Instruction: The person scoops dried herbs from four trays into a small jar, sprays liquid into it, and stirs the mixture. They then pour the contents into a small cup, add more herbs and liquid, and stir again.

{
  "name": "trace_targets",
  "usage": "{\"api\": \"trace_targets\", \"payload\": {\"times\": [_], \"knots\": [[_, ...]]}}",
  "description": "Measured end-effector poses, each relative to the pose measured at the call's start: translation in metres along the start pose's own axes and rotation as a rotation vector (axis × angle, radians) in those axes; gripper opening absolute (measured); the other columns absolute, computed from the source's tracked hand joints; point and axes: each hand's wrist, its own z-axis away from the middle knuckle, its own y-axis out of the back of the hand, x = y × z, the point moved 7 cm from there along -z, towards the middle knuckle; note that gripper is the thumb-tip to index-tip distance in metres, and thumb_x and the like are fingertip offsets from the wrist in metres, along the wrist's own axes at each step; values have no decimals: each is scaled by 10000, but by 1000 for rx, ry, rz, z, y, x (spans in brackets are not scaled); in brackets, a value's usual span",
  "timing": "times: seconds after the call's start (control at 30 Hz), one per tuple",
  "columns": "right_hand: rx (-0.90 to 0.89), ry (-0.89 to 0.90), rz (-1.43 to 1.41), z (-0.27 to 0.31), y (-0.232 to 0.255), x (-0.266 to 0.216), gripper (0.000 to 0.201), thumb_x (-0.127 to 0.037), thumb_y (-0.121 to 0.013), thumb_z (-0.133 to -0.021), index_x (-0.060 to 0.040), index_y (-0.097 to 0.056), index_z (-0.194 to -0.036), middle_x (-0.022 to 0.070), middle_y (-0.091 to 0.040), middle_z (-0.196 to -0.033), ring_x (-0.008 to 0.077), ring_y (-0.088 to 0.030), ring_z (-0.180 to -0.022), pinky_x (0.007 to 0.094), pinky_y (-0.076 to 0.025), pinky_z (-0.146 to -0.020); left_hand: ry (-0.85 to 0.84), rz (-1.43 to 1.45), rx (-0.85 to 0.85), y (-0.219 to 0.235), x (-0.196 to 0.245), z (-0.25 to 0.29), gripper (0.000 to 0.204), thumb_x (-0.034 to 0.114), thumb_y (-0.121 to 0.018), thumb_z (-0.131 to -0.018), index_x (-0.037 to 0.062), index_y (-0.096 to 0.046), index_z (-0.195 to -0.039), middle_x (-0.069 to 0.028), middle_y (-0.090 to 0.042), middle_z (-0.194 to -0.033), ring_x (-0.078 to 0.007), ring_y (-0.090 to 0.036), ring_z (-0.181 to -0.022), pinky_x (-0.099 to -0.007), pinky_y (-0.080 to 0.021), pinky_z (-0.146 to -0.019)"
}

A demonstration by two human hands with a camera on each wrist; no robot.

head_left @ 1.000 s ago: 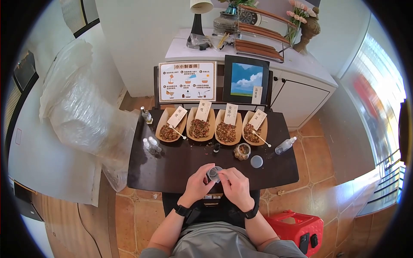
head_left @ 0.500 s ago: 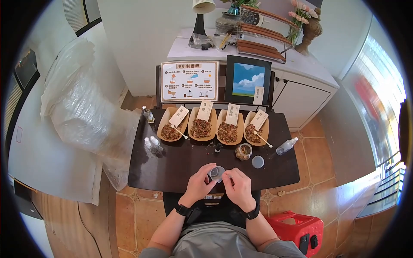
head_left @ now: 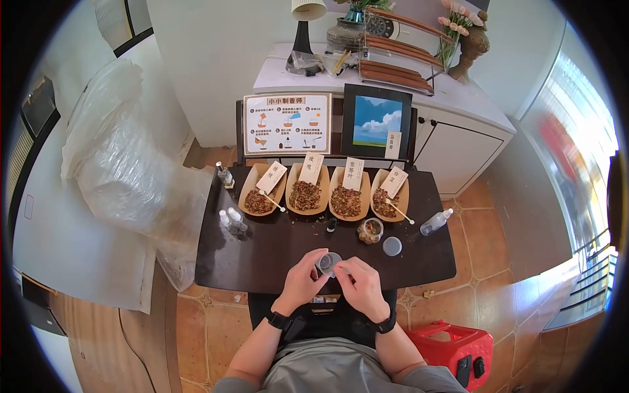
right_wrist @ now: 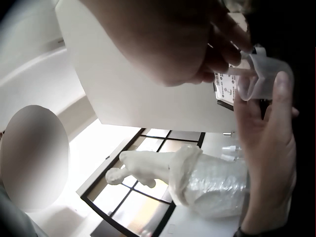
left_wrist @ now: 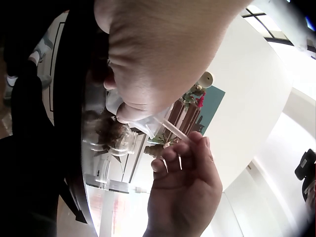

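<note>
Close over the table's near edge, my left hand (head_left: 303, 280) holds a small clear plastic cup (right_wrist: 276, 74), thumb and fingers wrapped around its side. My right hand (head_left: 362, 285) is at the cup's right rim and pinches a thin translucent stick (left_wrist: 174, 129). In the right wrist view the stick's lower end reaches into the cup's mouth. Beyond the hands on the dark table (head_left: 262, 262) stand an open glass jar (head_left: 370, 231) of dried bits, a round lid (head_left: 392, 246) and a small black bottle (head_left: 331, 225).
Several paper trays (head_left: 305, 198) of dried plant bits with label cards line the back, two with small white spoons. Spray bottles (head_left: 436, 223) stand at the right and left, near a glass bottle (head_left: 225, 175). An instruction board (head_left: 288, 124) stands behind. A red stool (head_left: 452, 354) is at right.
My right fingers shift slightly at the cup's rim, still pinching the stick. My left hand keeps hold of the cup in nearly the same place.
</note>
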Motion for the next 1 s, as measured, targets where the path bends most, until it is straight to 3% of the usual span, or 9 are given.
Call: {"api": "trace_targets", "payload": {"times": [0.1, 0.2, 0.3, 0.37, 0.5, 0.57, 0.67, 0.9, 1.0], "knots": [[-29, -48, 101, 1, 0, 5, 58, -56, -716, -952, -11, -725, -989, 126, -683, -856, 292, -659, -682, 347, -513, -601, -20, 3, -11, -2, 0, 0, 629, 21, -821, -796, 102, -610, -1384, -80, -657, -1392, -189, -622, -655, -305, -554, -644], [115, 34, 108, 0, 6, -1, 66, -61, -717, -953, -9, -725, -993, 128, -686, -865, 294, -662, -689, 348, -517, -605, -17, -19, -15, -3, 0, 0, 632, 21, -820, -797, 101, -607, -1387, -81, -656, -1391, -189, -624, -658, -306, -555, -646], [-62, -91, -54, 4, -4, 9, 70, -65, -721, -951, -10, -727, -994, 128, -688, -866, 296, -668, -701, 347, -522, -607, -12, -1, -6, -1, 0, 0, 631, 27, -821, -800, 102, -606, -1388, -80, -657, -1388, -189, -625, -659, -307, -556, -648], [20, -29, 163, 4, 3, 3, 78, -79, -721, -945, -33, -723, -1007, 112, -699, -887, 312, -673, -739, 386, -535, -621, -15, -7, -12, -1, 2, 0, 628, 34, -823, -800, 101, -606, -1385, -79, -658, -1385, -190, -626, -658, -306, -556, -650], [104, 12, 65, 1, 5, 2, 83, -80, -727, -942, -32, -724, -1010, 107, -689, -870, 314, -668, -732, 390, -533, -620, -3, -16, -16, -2, 1, 0, 627, 43, -825, -802, 99, -606, -1386, -78, -659, -1383, -189, -627, -655, -305, -556, -646], [-80, -65, -7, 4, -5, 8, 83, -83, -726, -946, -29, -723, -1008, 108, -678, -854, 314, -663, -726, 390, -530, -618, -4, 6, -13, -1, 0, 0, 628, 43, -824, -801, 98, -606, -1387, -78, -659, -1383, -188, -629, -659, -304, -555, -645], [72, 1, 139, 0, 4, 1, 80, -90, -720, -952, -20, -716, -991, 113, -677, -851, 312, -664, -726, 391, -530, -621, -13, -4, -15, -1, 1, 0, 631, 40, -823, -798, 97, -607, -1388, -79, -659, -1383, -186, -633, -665, -303, -555, -646], [-71, -69, 79, 1, -4, 5, 78, -89, -716, -955, -12, -702, -956, 122, -676, -850, 310, -660, -716, 388, -525, -618, -5, 17, -17, 0, 3, 0, 626, 28, -817, -797, 95, -610, -1384, -84, -654, -1390, -188, -632, -667, -304, -553, -645], [110, 27, 129, -1, 5, -1, 82, -95, -717, -955, -15, -702, -962, 123, -675, -845, 311, -655, -701, 387, -520, -609, -14, -5, -21, -1, 2, -1, 623, 28, -817, -797, 91, -610, -1381, -86, -653, -1390, -190, -629, -663, -306, -553, -644]]}}
